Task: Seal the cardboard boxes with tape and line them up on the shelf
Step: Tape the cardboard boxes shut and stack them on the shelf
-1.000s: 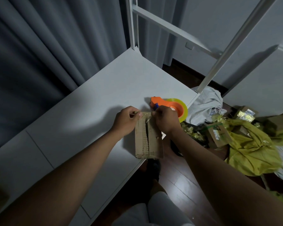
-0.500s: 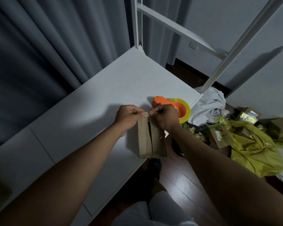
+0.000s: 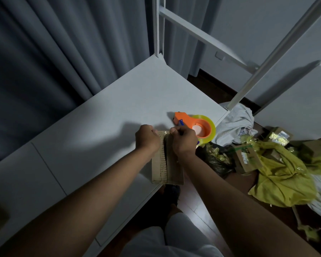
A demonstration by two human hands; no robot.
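While the cardboard box (image 3: 167,164) lies at the shelf (image 3: 104,115) edge, long axis running away from the person, both hands (image 3: 147,139) (image 3: 183,140) curl fingers pinching its far end; the tape dispenser (image 3: 195,127) sits just beyond the right hand.

Bare forearms, no sleeves; pale grey shorts (image 3: 174,242) (a dark shoe (image 3: 171,193) below).

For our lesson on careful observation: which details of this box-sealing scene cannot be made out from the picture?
Head view:
- Far end of the brown cardboard box: covered by the left hand and right hand.
- Whatever the curled fingers pinch: too small and dark.
- Orange tape dispenser with clear yellowish roll: its near edge is behind the right hand.
- Labels on the floor packages: too small.
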